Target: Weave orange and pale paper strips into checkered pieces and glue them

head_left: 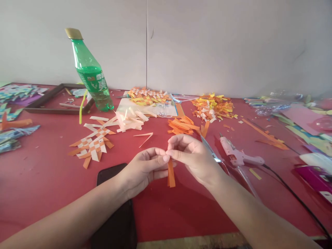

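Note:
An orange paper strip, folded so its two ends hang down, is pinched at its top between both hands. My left hand grips it with thumb and forefinger. My right hand meets it there, its fingertips closed on the same top end, which they partly hide. Beyond the hands lies a pile of loose orange strips, with a folded cream strip left of it. Woven orange-and-cream paper pieces rest at the left, near a heap of cream strips. Scissors lie beside my right hand.
A pink glue gun with a black cord lies at right. A black phone sits under my left forearm. Behind stand a green bottle, a dark frame and a heap of orange and yellow scraps.

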Motion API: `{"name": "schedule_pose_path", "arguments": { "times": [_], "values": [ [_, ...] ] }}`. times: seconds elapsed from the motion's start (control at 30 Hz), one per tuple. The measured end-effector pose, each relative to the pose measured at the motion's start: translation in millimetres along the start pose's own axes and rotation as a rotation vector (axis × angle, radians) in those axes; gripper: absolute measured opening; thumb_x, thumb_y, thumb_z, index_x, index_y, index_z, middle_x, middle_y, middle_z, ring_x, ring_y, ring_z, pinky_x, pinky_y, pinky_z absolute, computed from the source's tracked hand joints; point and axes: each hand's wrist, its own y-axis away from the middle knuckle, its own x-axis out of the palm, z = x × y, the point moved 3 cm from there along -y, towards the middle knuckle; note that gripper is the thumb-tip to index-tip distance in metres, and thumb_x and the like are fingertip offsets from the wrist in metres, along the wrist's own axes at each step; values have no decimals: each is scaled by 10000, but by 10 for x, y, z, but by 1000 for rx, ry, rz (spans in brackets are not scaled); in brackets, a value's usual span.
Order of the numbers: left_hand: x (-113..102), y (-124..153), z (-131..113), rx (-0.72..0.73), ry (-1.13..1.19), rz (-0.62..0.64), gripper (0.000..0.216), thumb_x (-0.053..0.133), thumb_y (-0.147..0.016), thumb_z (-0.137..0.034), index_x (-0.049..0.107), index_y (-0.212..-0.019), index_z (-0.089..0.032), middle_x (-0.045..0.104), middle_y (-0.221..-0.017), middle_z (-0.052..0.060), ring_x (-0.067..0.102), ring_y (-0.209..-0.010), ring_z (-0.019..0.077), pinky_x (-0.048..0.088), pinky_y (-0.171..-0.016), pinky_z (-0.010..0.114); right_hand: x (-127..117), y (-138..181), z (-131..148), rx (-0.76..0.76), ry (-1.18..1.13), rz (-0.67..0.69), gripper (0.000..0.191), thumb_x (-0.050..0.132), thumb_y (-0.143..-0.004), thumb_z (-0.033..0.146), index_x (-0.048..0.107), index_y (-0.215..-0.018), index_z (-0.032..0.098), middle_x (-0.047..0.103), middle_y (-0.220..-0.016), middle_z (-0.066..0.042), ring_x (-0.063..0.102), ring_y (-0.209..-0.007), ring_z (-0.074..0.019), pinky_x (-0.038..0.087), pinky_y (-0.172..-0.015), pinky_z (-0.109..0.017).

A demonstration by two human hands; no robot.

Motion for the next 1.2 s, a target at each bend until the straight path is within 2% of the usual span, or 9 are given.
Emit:
{"name": "schedule_pose_path", "arguments": {
  "times": [0.17,0.3,0.5,0.67,0.77,0.83,0.93,1.07,1.2],
  "values": [
    [-42,2,-21,33,42,-15,272,845,-718,-266,602,-796,-173,748,-909,27,725,-903,159,559,-738,215,-290,-66,110,-256,617,-100,141,656,-827,297,666,-956,240,699,-969,-42,675,-870,-183,563,-775,-349],
    [-64,1,-22,56,36,-41,291,851,-705,-275,588,-778,-173,757,-947,43,722,-933,165,553,-783,232,-526,-198,2,-476,1108,50,92,618,-857,267,705,-834,253,730,-915,-32,658,-884,-215,528,-802,-378],
    [-71,-7,-9,60,30,-52,297,856,-694,-264,600,-818,-180,760,-950,40,725,-931,166,551,-808,241,-619,-315,-201,-515,1217,52,196,547,-897,252,718,-803,249,743,-835,-34,626,-845,-221,505,-800,-386],
    [-83,4,-11,64,51,-104,298,862,-688,-247,610,-832,-181,767,-932,50,727,-894,144,558,-790,222,-874,-88,148,-555,1254,-138,192,536,-906,291,722,-869,257,734,-906,-51,647,-897,-225,485,-837,-388],
    [-86,8,-9,67,56,-100,258,844,-714,-227,615,-826,-186,765,-928,35,726,-880,133,564,-772,212,-1425,111,326,-304,1379,-323,170,607,-849,248,719,-976,251,732,-1004,-89,670,-880,-222,477,-779,-375],
    [-81,8,-5,66,54,-81,226,826,-738,-226,618,-819,-186,767,-932,30,726,-872,128,566,-761,204,-1852,222,272,58,1528,-303,303,719,-698,122,722,-976,242,734,-1076,-120,679,-938,-255,461,-783,-388],
    [-71,8,5,58,47,-58,193,804,-764,-220,625,-825,-184,769,-949,35,727,-885,130,567,-775,209,-2267,358,107,242,1568,-283,396,773,-528,4,732,-884,171,746,-987,-204,700,-868,-307,456,-682,-386],
    [-68,17,18,48,42,-58,171,793,-773,-209,630,-820,-183,769,-946,29,725,-906,133,563,-793,212,-2342,448,-57,267,1573,-276,442,733,-617,45,695,-1037,176,740,-1079,-164,711,-896,-268,476,-656,-323],
    [-62,33,26,40,29,-54,170,802,-773,-228,647,-823,-179,768,-957,30,721,-900,130,557,-794,208,-2190,519,95,182,1681,-332,340,693,-724,157,662,-1056,225,732,-1082,-114,699,-877,-241,472,-681,-309]
  ]
}}
